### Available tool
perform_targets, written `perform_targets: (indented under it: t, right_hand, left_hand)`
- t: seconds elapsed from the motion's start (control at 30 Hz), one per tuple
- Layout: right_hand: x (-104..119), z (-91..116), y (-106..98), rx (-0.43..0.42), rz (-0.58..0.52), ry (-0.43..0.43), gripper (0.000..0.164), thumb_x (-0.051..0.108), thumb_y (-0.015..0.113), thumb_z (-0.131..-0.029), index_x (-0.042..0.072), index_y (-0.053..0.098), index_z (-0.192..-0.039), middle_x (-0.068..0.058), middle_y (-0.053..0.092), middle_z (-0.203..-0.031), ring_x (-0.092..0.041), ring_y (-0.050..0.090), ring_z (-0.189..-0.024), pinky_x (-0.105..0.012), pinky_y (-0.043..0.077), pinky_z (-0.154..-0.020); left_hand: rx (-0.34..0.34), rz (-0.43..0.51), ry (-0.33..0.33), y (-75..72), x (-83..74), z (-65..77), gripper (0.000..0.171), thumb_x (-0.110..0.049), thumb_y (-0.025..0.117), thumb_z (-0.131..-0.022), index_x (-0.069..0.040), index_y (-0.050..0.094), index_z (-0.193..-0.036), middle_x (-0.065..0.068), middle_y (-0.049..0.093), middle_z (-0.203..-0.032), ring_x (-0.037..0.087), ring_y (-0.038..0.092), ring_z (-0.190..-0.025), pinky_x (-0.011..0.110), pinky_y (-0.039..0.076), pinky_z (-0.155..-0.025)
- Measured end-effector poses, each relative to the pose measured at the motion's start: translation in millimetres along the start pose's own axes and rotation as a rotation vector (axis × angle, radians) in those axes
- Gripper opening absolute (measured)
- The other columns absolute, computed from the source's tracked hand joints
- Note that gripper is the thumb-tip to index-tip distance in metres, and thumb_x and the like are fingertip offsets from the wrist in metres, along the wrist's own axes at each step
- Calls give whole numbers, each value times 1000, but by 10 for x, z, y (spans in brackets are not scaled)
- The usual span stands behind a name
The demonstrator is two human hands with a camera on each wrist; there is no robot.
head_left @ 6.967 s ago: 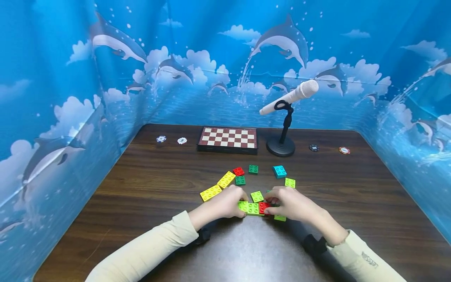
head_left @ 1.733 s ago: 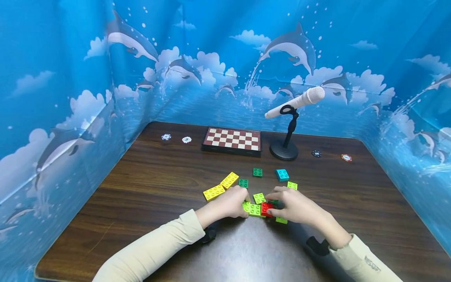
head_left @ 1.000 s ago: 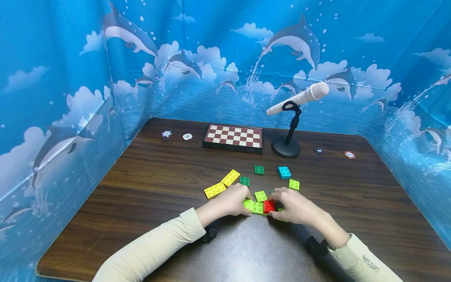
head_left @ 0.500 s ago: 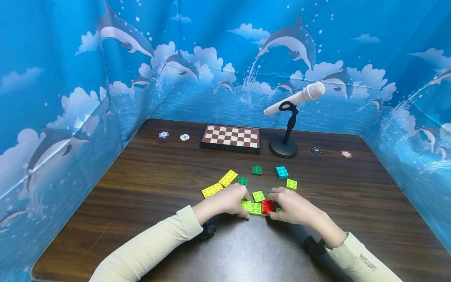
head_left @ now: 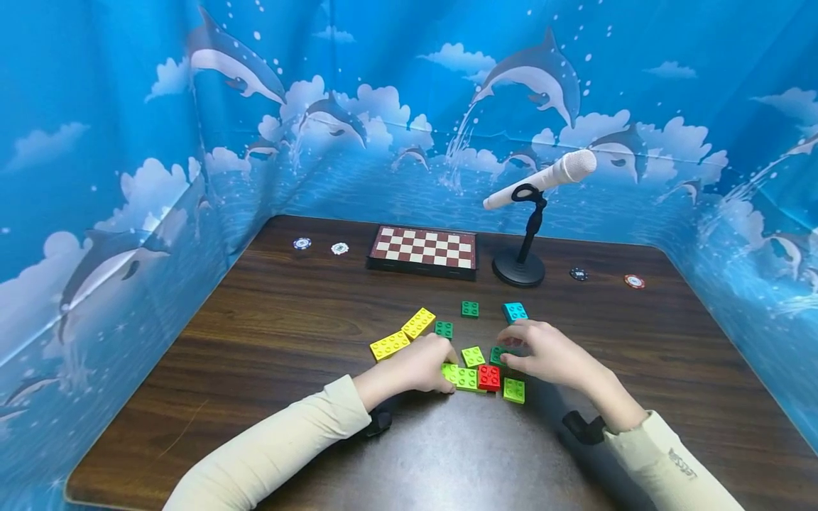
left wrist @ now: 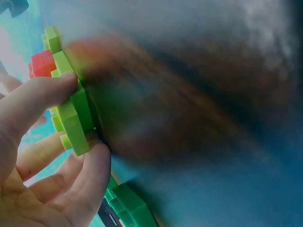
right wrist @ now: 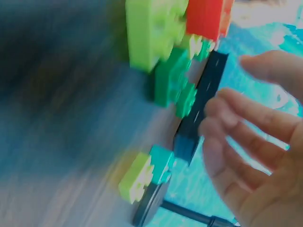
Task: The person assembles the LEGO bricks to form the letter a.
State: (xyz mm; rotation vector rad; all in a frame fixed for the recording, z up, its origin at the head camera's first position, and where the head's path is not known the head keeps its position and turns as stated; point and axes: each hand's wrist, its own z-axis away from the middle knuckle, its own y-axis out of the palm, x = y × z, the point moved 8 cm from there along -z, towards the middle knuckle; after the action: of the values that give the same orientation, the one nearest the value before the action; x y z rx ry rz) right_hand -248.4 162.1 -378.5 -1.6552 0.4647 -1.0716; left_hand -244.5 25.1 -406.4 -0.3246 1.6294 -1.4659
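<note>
My left hand (head_left: pixel 423 363) pinches the left end of a low build of lime green toy building bricks (head_left: pixel 465 377) between thumb and fingers. A red brick (head_left: pixel 488 377) sits on the build's right end. My right hand (head_left: pixel 554 353) is raised just right of it, over a dark green brick (head_left: pixel 498 355). In the right wrist view, the right hand (right wrist: pixel 258 137) has loosely bent fingers with nothing between them. One loose lime brick (head_left: pixel 514 390) lies beside the red one, another lime brick (head_left: pixel 473 356) behind the build. Left fingertips are partly hidden in the head view.
Two yellow bricks (head_left: pixel 418 323), green bricks (head_left: pixel 469 309) and a turquoise brick (head_left: pixel 514 312) lie farther back. Behind them are a chessboard case (head_left: pixel 423 248), a microphone (head_left: pixel 543 179) on a black stand (head_left: pixel 519 268), and several poker chips (head_left: pixel 340 248). A dolphin curtain surrounds the table.
My right hand has let go of the red brick and moved up and right. The left hand keeps its hold. A red brick near the green ones seven seconds ago is gone from there.
</note>
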Motion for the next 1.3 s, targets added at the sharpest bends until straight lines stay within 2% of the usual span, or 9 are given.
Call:
perform_targets:
  t: [0.17,0.3,0.5,0.63,0.77,0.93,1.1,1.3]
  right_hand:
    - [-161,-47,95,71,70,65,39,30,74,-74,10,63,-106,-1,59,-98,-15,56,-83,-33,48,-69]
    - [-237,-84,190,101,81,80,35,27,74,-74,10,62,-103,1,57,-91,-13,51,-75,-31,45,-65]
    - [-282,-114,187,90,43,81,31,21,74,-74,8,63,-100,2,56,-84,-13,49,-72,-28,43,-62]
    - [-259,-105,86,38,14,74,31,22,74,-74,11,63,-100,4,58,-85,-11,51,-75,-28,45,-65]
    - [-94,-86,-26,-11,-20,22,29,25,73,-75,15,63,-101,6,59,-89,-11,54,-78,-29,46,-67]
    - [247,-71,-62,-18,-58,-86,30,26,72,-76,16,62,-103,8,59,-95,-12,59,-84,-30,49,-73]
    - [487,-97,33,17,-29,-144,31,27,74,-75,14,65,-102,6,59,-94,-12,59,-80,-25,49,-68]
    - [599,-159,183,34,37,-182,33,30,74,-74,13,65,-101,5,60,-92,-11,56,-69,-19,45,-59]
  left_hand:
    - [-22,-18,12,-4,-11,15,30,-26,77,-71,-11,70,-96,-6,65,-89,4,54,-72,20,43,-61]
    - [-25,-22,31,3,-19,15,34,-28,77,-72,-11,69,-100,-5,66,-93,4,56,-79,20,44,-65]
    - [-14,-26,39,12,3,22,41,-29,76,-72,-11,66,-108,-4,64,-103,8,56,-96,23,44,-78]
    - [-22,-26,17,19,51,20,37,-28,76,-72,-11,66,-103,-5,62,-96,7,55,-89,23,44,-74]
    - [-30,-5,11,16,80,28,30,-26,77,-71,-12,65,-95,-7,58,-85,5,50,-73,21,42,-63]
    - [-21,14,5,24,99,14,28,-26,77,-71,-12,65,-92,-9,57,-81,5,49,-69,19,41,-60]
    - [-17,5,12,25,93,-7,32,-26,78,-70,-10,64,-93,-8,56,-78,5,50,-68,19,41,-58]
    - [-14,7,11,18,85,-6,31,-25,79,-68,-11,62,-91,-8,55,-77,6,49,-68,19,41,-57]
